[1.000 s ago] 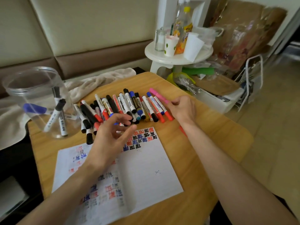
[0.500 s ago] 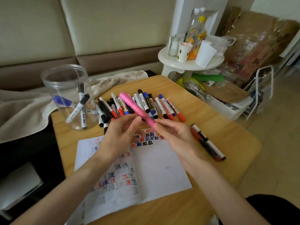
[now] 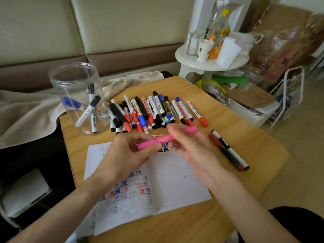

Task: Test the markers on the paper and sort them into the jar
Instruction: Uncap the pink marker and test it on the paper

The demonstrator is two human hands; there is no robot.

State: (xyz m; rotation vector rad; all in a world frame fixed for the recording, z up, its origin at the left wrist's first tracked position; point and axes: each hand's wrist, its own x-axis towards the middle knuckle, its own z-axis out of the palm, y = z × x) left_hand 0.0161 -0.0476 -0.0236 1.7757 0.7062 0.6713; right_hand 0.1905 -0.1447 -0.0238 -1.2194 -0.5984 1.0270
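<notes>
- Table: small, with a rounded edge. Two loose markers lie near its right side and may roll off if the right forearm sweeps them.
- Paper: lies flat under both arms with nothing pinning it. It could slide or crease during the test stroke. The top area is crowded with marks, so a pink trial there may be hard to read.
- Jar: open, at the far left corner near the edge, holding a few markers. A careless drop-in could tip it.
- Row of markers: just beyond the hands. A jerk could scatter it.
- Left hand pinches one end and right hand grips the other.
- Pink marker: held above the paper's top edge. Cannot tell which end is the cap. A sudden pop may fling the cap or ink the fingers.
</notes>
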